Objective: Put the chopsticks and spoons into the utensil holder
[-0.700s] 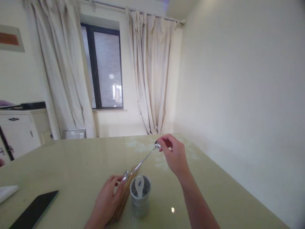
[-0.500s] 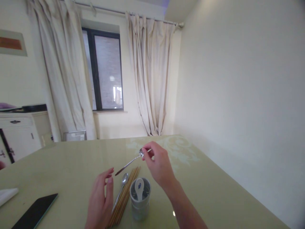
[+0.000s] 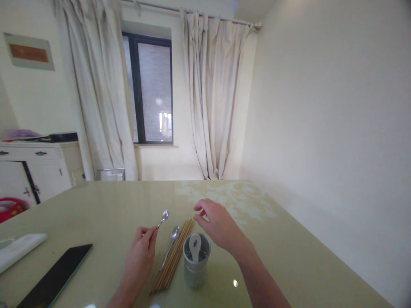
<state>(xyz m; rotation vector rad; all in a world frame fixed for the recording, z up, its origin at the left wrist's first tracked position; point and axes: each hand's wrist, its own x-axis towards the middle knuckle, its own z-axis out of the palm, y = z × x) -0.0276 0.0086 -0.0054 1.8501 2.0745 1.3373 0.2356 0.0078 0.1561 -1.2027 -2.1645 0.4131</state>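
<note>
My left hand [image 3: 141, 254] pinches a small metal spoon [image 3: 164, 215] by its handle, bowl pointing up and away. Just right of it, a second metal spoon [image 3: 174, 233] lies along a bundle of wooden chopsticks [image 3: 175, 261] on the table. Beside the chopsticks stands a grey cylindrical holder [image 3: 196, 273], with a white ceramic spoon [image 3: 195, 246] that has a blue mark inside it. My right hand [image 3: 215, 220] hovers behind and right of the holder, fingers curled but apart, nothing between them.
The greenish glossy table [image 3: 105, 214] spreads ahead, meeting a white wall on the right. A black flat device [image 3: 58, 273] and a white object [image 3: 22, 250] lie at left. Beyond stand a white cabinet [image 3: 48, 164] and a red container [image 3: 13, 208].
The small spoon has passed from my right hand to my left, which has closed on its handle. My right hand has let go. The view has shifted slightly left.
</note>
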